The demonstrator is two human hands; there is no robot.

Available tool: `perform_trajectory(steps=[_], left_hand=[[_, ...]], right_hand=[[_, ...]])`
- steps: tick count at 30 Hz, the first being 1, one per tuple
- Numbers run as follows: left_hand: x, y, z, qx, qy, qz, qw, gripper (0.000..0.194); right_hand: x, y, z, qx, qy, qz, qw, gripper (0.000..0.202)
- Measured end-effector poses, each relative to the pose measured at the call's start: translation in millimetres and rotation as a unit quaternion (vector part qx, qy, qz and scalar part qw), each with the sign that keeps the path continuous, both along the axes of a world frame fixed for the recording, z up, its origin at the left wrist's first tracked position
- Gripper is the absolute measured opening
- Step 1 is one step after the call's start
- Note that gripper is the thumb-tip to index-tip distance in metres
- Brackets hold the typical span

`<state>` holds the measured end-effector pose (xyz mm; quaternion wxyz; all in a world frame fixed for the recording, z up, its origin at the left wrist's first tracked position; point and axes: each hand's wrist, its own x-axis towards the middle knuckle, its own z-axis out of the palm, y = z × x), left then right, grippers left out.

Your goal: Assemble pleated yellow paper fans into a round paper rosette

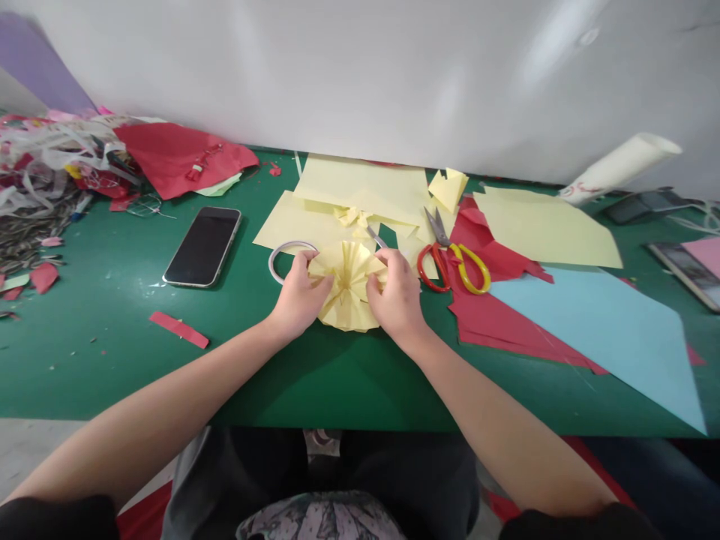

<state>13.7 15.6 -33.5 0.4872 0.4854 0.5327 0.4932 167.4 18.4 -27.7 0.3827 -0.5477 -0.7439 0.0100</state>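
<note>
"how are the fingers set?"

"left hand (298,300) and right hand (400,300) grip opposite sides of the pleated yellow paper rosette (349,313) over the green table (337,386), apparently spreading its folds."

"moving it calls for?"

"light, even pressure; yellow sheets (365,178) lie beyond."

A pale grey wall (360,82) — glossy, with 2 blurred streaks of light in its right half — rises directly behind a green table (360,390); below the near edge, at left, a strip of light grey floor (34,450) shows.
</note>
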Motion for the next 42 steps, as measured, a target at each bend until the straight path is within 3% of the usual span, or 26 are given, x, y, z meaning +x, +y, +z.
perform_trajectory(steps=[8,14,16,18,21,23,26,31,35,42], left_hand=[[-4,0,9.1,0.084,0.156,0.006,0.984,0.03],[-6,-1,14.0,0.179,0.223,0.022,0.958,0.032],[-7,-1,14.5,0.191,0.212,0.019,0.958,0.033],[-6,-1,14.4,0.198,0.17,0.009,0.965,0.033],[-6,-2,13.6,0.204,0.094,-0.009,0.975,0.037],[-6,-2,13.0,0.203,0.066,-0.02,0.977,0.04],[-5,-4,12.1,0.192,0.054,-0.02,0.98,0.048],[-4,-6,12.4,0.17,0.067,-0.007,0.983,0.059],[-4,-6,14.8,0.159,0.085,0.025,0.983,0.056],[-13,-6,31.2,0.163,0.141,0.011,0.976,0.058]], right_hand=[[0,-5,9.9,-0.03,-0.006,-0.002,1.0,0.03],[3,-2,17.7,-0.023,0.015,-0.026,0.999,0.051],[4,-1,21.5,-0.037,0.041,-0.034,0.998,0.058],[6,-1,26.1,-0.1,0.093,-0.022,0.99,0.06],[7,-1,32.4,-0.205,0.168,0.005,0.964,0.052],[7,-2,34.6,-0.219,0.187,0.015,0.957,0.039],[5,-2,34.8,-0.181,0.184,0.017,0.966,0.026],[-2,-6,30.0,-0.089,0.163,-0.002,0.983,0.039],[-6,-10,24.5,-0.043,0.138,-0.001,0.99,0.034],[-2,-14,16.3,0.076,0.048,0.022,0.996,0.032]])
